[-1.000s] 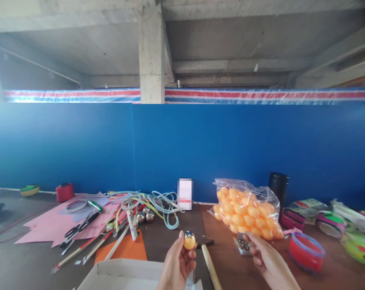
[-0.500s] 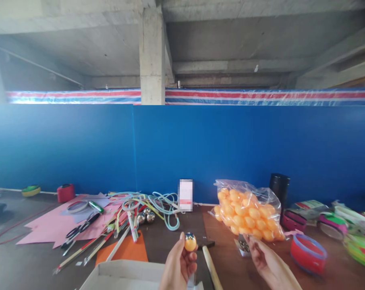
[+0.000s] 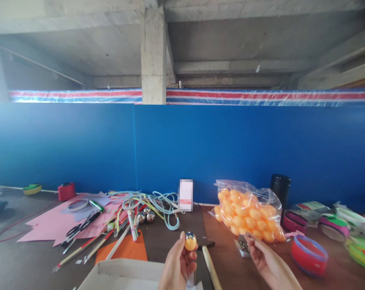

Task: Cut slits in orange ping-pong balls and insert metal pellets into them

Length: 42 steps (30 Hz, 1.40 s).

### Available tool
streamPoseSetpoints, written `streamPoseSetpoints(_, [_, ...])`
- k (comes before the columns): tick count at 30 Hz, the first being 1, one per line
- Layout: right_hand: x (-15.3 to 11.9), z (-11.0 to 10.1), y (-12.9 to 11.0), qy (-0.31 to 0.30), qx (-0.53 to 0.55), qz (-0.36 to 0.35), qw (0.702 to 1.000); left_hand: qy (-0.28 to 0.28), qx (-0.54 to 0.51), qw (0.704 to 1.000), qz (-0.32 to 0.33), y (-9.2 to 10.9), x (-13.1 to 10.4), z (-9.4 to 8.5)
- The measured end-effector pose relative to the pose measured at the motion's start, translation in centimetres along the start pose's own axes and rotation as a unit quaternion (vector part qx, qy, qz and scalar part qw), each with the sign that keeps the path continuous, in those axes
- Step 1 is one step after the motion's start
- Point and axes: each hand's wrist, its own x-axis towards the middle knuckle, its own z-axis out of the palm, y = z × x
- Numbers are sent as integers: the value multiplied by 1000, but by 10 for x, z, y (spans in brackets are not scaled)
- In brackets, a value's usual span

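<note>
My left hand (image 3: 180, 259) pinches a small shiny ball (image 3: 190, 241) between thumb and fingers. The ball looks mirror-like on top and orange below. Just right of it lies a hammer (image 3: 212, 268) with a pale wooden handle, its dark head partly behind my fingers. My right hand (image 3: 265, 255) has its thumb and fingertips pressed together above a small open box (image 3: 245, 254) of tiny metal pieces. Whatever sits in that pinch is too small to make out. Behind the right hand rests a clear bag of orange balls (image 3: 249, 213).
A white box (image 3: 125, 268) stands at the front, over orange paper (image 3: 131, 247). Shiny metal balls (image 3: 150, 216), tangled cords (image 3: 167, 201), scissors (image 3: 75, 230) and pink paper (image 3: 39, 227) lie left. A red band roll (image 3: 308, 253) and a black cylinder (image 3: 280, 189) are right.
The camera view has shifted very slightly. Both hands keep nearly the same place and grip.
</note>
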Motion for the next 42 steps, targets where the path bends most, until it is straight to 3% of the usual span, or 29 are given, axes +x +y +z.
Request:
streamPoseSetpoints(15, [7, -9, 3, 9, 5, -38, 999, 6, 1, 1000, 1, 2, -2, 2])
streamPoseSetpoints(27, [-1, 0, 1, 22, -26, -22, 999, -7, 6, 1000, 1, -2, 0, 2])
streamPoseSetpoints(42, [-19, 19, 2, -42, -22, 8, 999, -12, 8, 1000, -2, -3, 0, 2])
